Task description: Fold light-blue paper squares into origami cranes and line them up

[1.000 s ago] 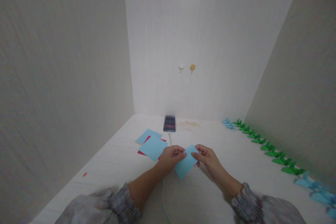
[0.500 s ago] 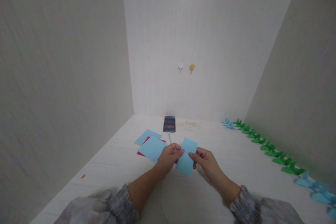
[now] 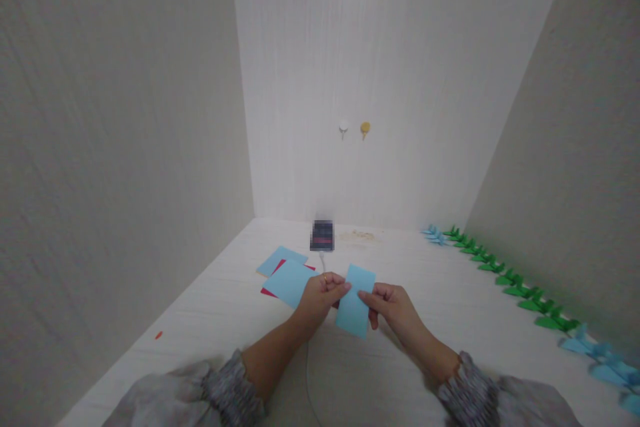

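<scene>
A light-blue rectangle of paper (image 3: 355, 313), apparently a sheet folded in half, is held up above the table between my two hands. My left hand (image 3: 323, 297), with a ring on one finger, pinches its left edge between thumb and fingers. On the opposite edge, my right hand (image 3: 395, 307) grips it with the thumb on top and the fingers behind. Just beyond my left hand lies a square light-blue sheet (image 3: 289, 280) over a red sheet (image 3: 269, 293). Another blue sheet (image 3: 280, 259) lies partly beneath them.
Folded green paper pieces (image 3: 510, 278) and blue ones (image 3: 610, 367) run in a row along the right wall. A blurred dark device (image 3: 322, 236) with a white cable (image 3: 307, 380) stands near the back wall. An orange scrap (image 3: 159, 335) lies at left.
The blue paper has turned very slightly in my hands, and the right fingers have shifted a little lower. Otherwise the scene looks the same.
</scene>
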A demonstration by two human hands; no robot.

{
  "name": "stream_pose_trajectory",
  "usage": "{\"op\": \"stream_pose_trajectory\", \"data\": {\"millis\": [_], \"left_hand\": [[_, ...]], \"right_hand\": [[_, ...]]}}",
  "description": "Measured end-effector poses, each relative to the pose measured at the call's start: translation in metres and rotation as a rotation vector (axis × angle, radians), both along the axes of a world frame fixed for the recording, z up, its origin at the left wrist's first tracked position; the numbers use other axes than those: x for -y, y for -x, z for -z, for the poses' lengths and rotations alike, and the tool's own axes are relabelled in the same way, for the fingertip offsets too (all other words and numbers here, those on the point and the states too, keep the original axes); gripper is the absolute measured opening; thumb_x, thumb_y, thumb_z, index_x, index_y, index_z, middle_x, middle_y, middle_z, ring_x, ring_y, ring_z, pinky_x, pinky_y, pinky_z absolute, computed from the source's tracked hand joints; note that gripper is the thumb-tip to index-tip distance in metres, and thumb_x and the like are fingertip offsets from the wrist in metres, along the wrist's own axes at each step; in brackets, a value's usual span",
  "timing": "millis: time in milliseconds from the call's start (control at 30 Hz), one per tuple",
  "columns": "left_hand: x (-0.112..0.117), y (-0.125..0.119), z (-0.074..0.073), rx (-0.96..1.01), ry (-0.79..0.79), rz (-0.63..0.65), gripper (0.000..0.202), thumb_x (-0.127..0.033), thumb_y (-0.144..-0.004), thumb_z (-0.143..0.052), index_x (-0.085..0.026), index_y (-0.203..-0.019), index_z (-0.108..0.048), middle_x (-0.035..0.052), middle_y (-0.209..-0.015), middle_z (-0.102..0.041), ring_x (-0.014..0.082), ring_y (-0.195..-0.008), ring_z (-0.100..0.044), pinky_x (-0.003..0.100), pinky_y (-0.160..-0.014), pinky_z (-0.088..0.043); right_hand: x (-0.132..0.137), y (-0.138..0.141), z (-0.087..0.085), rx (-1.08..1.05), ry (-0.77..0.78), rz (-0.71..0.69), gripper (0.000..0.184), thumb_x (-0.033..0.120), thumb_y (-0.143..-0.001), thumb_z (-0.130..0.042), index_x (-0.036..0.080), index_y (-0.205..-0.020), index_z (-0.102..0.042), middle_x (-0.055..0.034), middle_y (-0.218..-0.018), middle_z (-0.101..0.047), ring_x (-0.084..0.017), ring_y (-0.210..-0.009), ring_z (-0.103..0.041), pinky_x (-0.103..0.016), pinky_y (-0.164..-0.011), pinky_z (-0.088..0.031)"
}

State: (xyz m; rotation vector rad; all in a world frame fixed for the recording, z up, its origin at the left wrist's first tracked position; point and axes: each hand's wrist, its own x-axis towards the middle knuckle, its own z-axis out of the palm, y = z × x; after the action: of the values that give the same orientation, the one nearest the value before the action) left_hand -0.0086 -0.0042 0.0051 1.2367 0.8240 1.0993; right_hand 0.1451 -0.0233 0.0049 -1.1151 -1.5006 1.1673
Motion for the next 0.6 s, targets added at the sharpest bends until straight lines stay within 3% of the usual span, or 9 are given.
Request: {"op": "stream_pose_trajectory", "data": {"millis": [167, 433, 600], "left_hand": [[0.001, -0.001, -0.001, 0.022, 0.006, 0.0, 0.029, -0.038, -0.055, -0.062, -0.012, -0.061, -0.053, -0.0017, -0.05, -0.054, 0.0076, -0.044, -0.047, 0.02, -0.047, -0.037], [0.0, -0.001, 0.001, 0.079, -0.033, 0.007, 0.034, -0.028, -0.049, -0.069, -0.012, -0.075, -0.054, 0.0021, -0.065, -0.061, 0.012, -0.059, -0.055, 0.025, -0.059, -0.042], [-0.002, 0.0, 0.002, 0.028, -0.067, -0.026, 0.039, -0.025, -0.049, -0.069, -0.014, -0.081, -0.051, -0.0057, -0.049, -0.052, 0.0069, -0.045, -0.048, 0.019, -0.047, -0.037]], "right_hand": [[-0.002, 0.0, 0.002, -0.014, 0.037, -0.011, 0.034, 0.046, -0.063, -0.054, 0.016, -0.049, -0.049, 0.0039, -0.037, -0.052, -0.007, -0.03, -0.043, -0.019, -0.035, -0.03], [-0.001, 0.003, 0.016, 0.031, 0.096, -0.077, 0.034, 0.046, -0.062, -0.056, 0.016, -0.049, -0.045, 0.0039, -0.036, -0.053, -0.007, -0.027, -0.043, -0.018, -0.029, -0.027], [-0.002, 0.004, 0.019, 0.053, 0.104, -0.084, 0.033, 0.043, -0.063, -0.056, 0.016, -0.048, -0.044, 0.0051, -0.035, -0.051, -0.005, -0.024, -0.038, -0.016, -0.026, -0.025]]}}
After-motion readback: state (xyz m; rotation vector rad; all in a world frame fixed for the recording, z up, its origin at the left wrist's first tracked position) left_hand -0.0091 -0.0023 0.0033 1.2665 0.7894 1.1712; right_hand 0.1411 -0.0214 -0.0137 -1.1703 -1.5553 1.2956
